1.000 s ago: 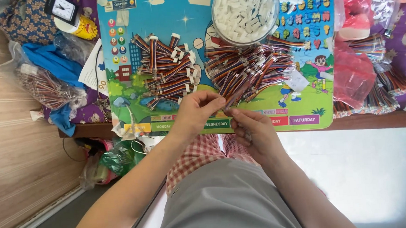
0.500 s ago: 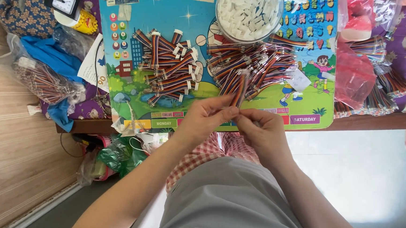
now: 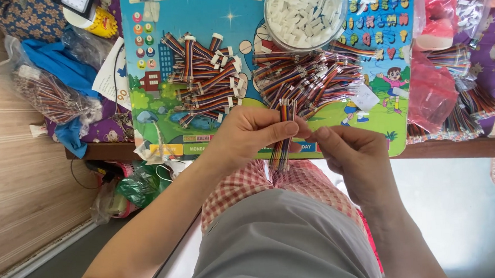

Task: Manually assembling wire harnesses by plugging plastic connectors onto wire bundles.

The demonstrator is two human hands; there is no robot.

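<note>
clear bag (image 3: 50,96): far left, packed with thin cable bundles, on blue cloth
finished pile (image 3: 204,81): rainbow ribbon cables with white plugs, loose on the colourful play mat (image 3: 154,104)
left hand (image 3: 247,134): closed, thumb and fingers pinching the ribbon cable (image 3: 284,132)
ribbon cable: upright between both hands, over the mat's near edge
right hand (image 3: 354,152): fingertips pinched at the cable's side, possibly on a small connector, too tiny to tell
round bowl (image 3: 306,9): clear, full of white connector housings
unplugged pile (image 3: 312,78): just below bowl
red bags (image 3: 436,81): right, more cables beside
</note>
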